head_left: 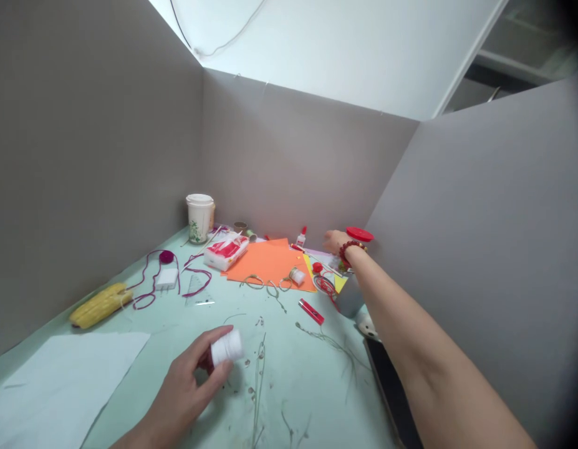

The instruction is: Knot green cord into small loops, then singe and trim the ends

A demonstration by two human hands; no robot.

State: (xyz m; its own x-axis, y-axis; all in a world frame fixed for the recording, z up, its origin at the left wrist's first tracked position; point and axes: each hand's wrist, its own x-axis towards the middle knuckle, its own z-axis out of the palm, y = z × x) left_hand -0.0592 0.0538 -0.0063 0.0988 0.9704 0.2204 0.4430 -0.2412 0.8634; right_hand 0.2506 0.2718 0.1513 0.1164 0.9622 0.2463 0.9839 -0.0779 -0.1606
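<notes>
My left hand [195, 377] is closed around a white spool of thread [227, 348], held above the pale green tabletop near the front. Off to the back right stretches my right arm, with a beaded bracelet [351, 248] at the wrist. My right hand [338, 240] is beside a red lid [359, 234] and above the clutter along the rear edge. Its fingers are largely hidden behind the hand, so what they touch does not show. Below that forearm stands a grey container [349, 296]. Thin green stems [258, 374] lie beside the spool.
Orange paper sheets [263, 262], a tissue pack [226, 251], a paper cup [199, 218] and a glue bottle [301, 237] sit toward the back. A corn cob [101, 305], purple yarn [166, 256] and white cloth [64, 380] are left. A red lighter-like object [311, 311] lies centre-right. Grey partitions [298, 162] enclose the table.
</notes>
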